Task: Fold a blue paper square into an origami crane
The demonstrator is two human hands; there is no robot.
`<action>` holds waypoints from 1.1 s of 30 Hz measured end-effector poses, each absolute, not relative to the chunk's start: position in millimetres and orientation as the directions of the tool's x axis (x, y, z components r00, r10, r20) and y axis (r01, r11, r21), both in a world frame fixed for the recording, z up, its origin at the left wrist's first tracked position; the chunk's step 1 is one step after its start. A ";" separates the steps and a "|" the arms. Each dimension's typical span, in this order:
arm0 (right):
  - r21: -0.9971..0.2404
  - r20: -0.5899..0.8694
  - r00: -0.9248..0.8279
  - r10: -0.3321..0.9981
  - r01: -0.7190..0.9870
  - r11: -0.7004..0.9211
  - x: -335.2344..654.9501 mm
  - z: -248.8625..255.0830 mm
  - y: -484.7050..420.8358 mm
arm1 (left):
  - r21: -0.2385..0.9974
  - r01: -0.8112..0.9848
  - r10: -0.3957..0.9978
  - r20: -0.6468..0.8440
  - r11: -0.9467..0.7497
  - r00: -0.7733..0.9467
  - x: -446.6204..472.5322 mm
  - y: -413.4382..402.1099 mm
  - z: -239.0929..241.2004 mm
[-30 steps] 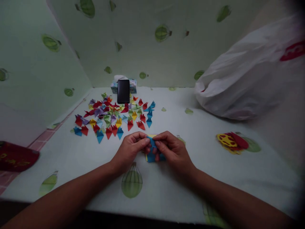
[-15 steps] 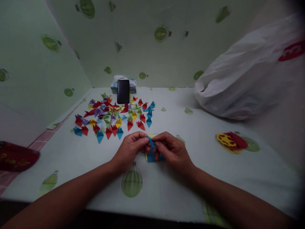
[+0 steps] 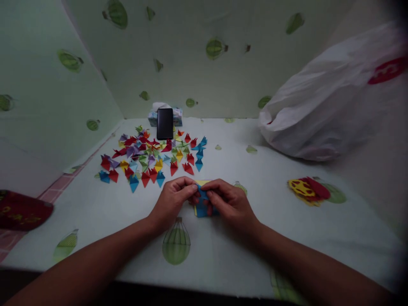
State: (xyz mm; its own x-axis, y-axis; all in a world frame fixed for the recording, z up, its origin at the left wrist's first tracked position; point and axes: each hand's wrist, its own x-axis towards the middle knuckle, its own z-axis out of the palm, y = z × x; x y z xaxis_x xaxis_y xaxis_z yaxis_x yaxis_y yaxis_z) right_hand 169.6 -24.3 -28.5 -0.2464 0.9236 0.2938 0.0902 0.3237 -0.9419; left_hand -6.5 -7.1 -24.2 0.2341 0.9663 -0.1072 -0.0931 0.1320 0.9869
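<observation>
Between both hands is a small piece of blue origami paper [image 3: 203,194], partly hidden by the fingers. My left hand [image 3: 178,196] pinches its left side with thumb and forefinger. From the other side my right hand [image 3: 228,202] pinches it too, fingers curled. Beneath them lies a stack of blue and yellow paper [image 3: 200,211], its edges showing on the table. Just beyond the hands, folded paper cranes [image 3: 153,173] in red, blue, yellow, green and purple spread over the table.
A black phone [image 3: 165,123] leans on a tissue box [image 3: 153,118] at the back. A large white plastic bag [image 3: 318,110] stands at the right, with yellow and red cutouts [image 3: 306,191] in front of it. A dark red pouch-like item [image 3: 25,209] lies at the left edge.
The hands keep their pinch on the blue paper with only slight finger movement. The whole view has shifted a little.
</observation>
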 end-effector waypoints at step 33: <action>-0.981 -0.023 -0.359 0.933 -0.170 -0.090 168.4 -27.8 -18.6 | 0.994 0.093 0.982 0.037 -0.055 0.185 -7.6 -5.1 -16.8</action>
State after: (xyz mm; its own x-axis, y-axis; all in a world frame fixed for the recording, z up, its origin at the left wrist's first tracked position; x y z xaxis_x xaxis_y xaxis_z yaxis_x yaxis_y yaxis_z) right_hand 168.4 -18.6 -27.8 -0.3593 0.9329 -0.0232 -0.1696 -0.0897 -0.9814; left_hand -7.6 -5.1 -16.8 0.1853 0.9820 0.0371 0.0932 -0.0552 0.9941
